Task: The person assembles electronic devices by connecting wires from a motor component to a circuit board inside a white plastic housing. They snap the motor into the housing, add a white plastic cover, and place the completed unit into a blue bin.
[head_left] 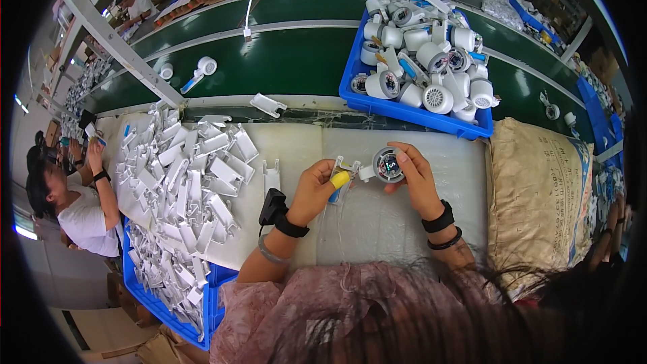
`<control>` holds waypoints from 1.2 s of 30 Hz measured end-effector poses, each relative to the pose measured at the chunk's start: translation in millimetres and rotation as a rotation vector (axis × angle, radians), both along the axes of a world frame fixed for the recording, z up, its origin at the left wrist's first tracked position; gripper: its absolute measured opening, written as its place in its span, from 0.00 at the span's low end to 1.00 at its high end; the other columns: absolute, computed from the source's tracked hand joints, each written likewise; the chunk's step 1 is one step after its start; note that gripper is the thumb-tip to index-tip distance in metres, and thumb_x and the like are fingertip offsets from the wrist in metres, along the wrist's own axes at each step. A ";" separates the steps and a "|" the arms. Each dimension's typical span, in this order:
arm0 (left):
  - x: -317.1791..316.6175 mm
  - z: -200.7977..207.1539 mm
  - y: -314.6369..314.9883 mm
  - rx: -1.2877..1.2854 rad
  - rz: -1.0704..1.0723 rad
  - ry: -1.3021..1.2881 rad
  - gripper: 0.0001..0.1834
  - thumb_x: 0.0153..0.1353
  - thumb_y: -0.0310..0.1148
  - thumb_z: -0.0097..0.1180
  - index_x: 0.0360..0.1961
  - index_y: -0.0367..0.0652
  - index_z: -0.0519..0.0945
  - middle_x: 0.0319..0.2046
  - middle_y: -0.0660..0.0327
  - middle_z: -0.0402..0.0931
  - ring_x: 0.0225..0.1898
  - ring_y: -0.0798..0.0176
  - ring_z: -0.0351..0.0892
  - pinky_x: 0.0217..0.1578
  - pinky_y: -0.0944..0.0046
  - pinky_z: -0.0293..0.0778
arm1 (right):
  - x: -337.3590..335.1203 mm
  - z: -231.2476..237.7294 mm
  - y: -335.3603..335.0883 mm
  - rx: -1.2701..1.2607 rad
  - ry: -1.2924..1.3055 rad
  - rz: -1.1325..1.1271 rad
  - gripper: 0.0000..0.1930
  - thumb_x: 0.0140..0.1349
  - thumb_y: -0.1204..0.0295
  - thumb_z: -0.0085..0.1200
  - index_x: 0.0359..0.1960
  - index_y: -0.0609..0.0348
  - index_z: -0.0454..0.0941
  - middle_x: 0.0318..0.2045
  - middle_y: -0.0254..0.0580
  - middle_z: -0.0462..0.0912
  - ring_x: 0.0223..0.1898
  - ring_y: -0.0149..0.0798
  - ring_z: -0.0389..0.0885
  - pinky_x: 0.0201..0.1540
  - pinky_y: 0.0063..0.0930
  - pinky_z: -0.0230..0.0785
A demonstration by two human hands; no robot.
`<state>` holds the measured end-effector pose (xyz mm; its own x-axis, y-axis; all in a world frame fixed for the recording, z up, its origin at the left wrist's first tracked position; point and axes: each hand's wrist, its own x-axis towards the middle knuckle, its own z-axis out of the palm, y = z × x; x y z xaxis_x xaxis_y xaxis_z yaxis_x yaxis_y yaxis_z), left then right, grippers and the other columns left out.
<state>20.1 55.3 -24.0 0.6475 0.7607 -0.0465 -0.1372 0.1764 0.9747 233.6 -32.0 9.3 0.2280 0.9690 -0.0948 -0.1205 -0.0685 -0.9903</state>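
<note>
In front of me, a small handheld fan is held between both hands. Its round white-and-grey head point(388, 165) faces up, with a dark circuit board showing inside the rim. My right hand point(416, 178) grips this head from the right, thumb on the rim. My left hand point(315, 189), with yellow wrapping on the thumb, pinches the fan's pale handle end point(346, 167), where a bit of blue shows. A short white neck point(366, 174) lies between the two hands. Beside my left hand, a white plastic handle shell point(271, 176) lies on the plastic-covered worktop point(431, 229).
Many white shells point(182, 168) are heaped at left, spilling toward a blue bin point(162, 320). A blue crate point(418, 116) of fan heads stands on the green conveyor point(290, 71). A brown sack point(539, 195) stands right; a cable point(250, 0) hangs above. A co-worker point(87, 209) sits at left.
</note>
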 end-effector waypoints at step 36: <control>152.3 52.1 123.3 1.132 0.183 0.745 0.34 0.46 0.43 0.66 0.54 0.39 0.71 0.43 0.50 0.79 0.47 0.47 0.76 0.48 0.56 0.71 | 4.8 -30.4 3.6 0.054 0.010 0.121 0.19 0.68 0.71 0.49 0.58 0.60 0.65 0.51 0.39 0.73 0.36 0.32 0.82 0.36 0.22 0.73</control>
<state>172.3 178.6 28.2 0.6301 0.6869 0.3621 0.5440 -0.7233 0.4253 238.4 -28.4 -21.1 0.1079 0.9932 -0.0430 -0.1248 -0.0294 -0.9917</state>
